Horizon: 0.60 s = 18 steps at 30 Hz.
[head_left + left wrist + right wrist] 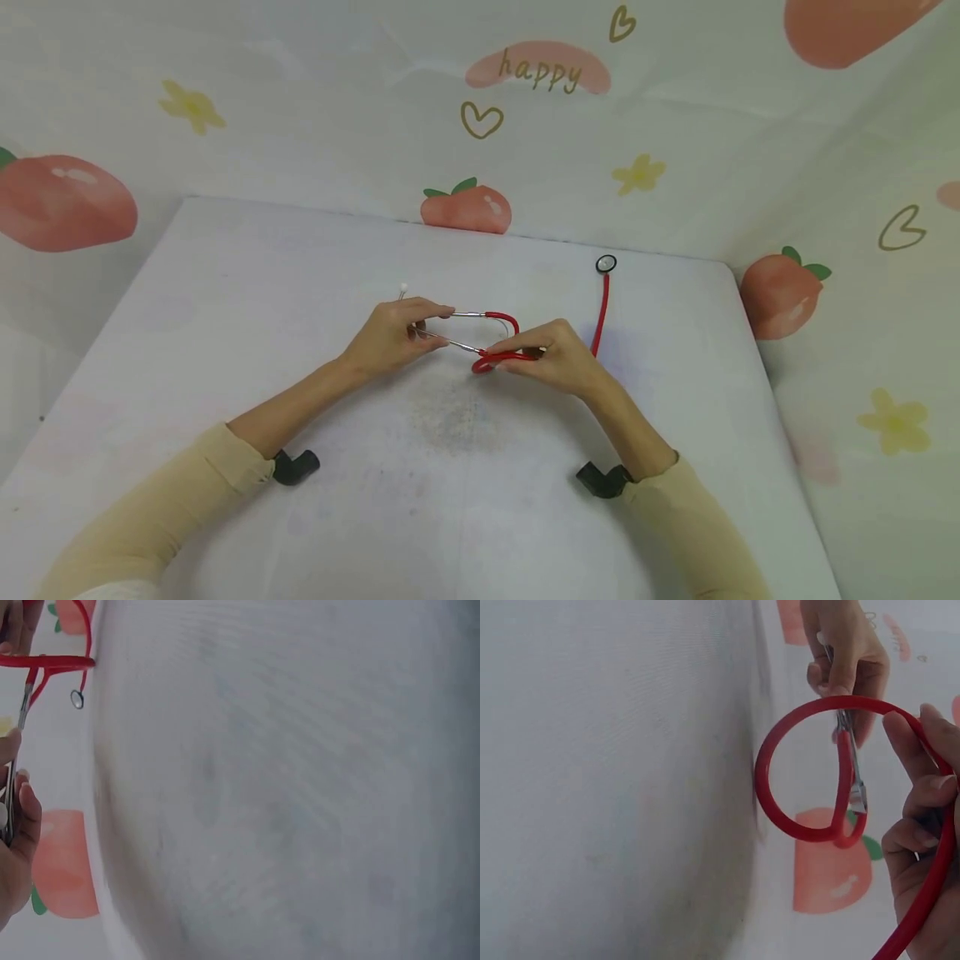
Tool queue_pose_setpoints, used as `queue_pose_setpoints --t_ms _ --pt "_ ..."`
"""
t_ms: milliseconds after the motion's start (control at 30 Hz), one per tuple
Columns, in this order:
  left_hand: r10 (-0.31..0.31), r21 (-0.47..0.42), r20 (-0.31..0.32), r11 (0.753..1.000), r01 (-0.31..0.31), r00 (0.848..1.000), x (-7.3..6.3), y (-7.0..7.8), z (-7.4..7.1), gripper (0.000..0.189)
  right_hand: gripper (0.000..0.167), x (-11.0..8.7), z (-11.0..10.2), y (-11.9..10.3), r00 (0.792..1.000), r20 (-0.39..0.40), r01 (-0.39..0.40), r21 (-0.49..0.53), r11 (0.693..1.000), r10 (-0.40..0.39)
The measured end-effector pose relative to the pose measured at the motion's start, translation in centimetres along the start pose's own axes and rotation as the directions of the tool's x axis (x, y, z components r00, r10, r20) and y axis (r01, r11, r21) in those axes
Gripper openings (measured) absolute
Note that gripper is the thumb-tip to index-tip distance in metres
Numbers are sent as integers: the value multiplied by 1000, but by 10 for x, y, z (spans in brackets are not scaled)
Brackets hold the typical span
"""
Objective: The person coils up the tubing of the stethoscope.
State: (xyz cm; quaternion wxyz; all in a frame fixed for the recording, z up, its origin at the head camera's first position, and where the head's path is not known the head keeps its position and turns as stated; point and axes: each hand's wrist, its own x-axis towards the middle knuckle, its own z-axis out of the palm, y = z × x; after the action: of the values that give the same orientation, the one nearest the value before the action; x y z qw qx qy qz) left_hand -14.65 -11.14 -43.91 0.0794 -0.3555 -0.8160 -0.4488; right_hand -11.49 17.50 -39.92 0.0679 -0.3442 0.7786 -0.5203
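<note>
A stethoscope with red tubing (601,315) is stretched between both hands above a white table. My left hand (390,337) grips its two metal ear tubes (468,315); a white ear tip (403,287) pokes out behind the fingers. With the fingers curled round it, my right hand (558,360) holds the red tubing near where it forks. In the right wrist view the tubing bends into a round loop (763,776) between the hands. The round chest piece (606,264) is beyond the right hand, toward the table's back edge.
The white table (360,517) has faint stains and runs back to a fabric wall (337,125) printed with fruit, flowers and hearts. Another wall stands along the right edge. Black elbow-shaped pieces (296,467) sit at both sleeve cuffs.
</note>
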Motion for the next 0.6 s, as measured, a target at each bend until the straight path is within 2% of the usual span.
queue_pose_setpoints --t_ms 133,267,600 --pt "15 -22 36 1000 -14 999 0 4 1 44 20 2 0 4 999 -31 24 9 1000 -23" --pt "-1 -49 73 999 5 997 -1 7 0 43 16 6 -1 6 998 -43 45 28 999 -43" --pt "6 -77 91 997 1 996 -1 10 2 45 24 11 -4 7 998 63 -28 46 999 26"
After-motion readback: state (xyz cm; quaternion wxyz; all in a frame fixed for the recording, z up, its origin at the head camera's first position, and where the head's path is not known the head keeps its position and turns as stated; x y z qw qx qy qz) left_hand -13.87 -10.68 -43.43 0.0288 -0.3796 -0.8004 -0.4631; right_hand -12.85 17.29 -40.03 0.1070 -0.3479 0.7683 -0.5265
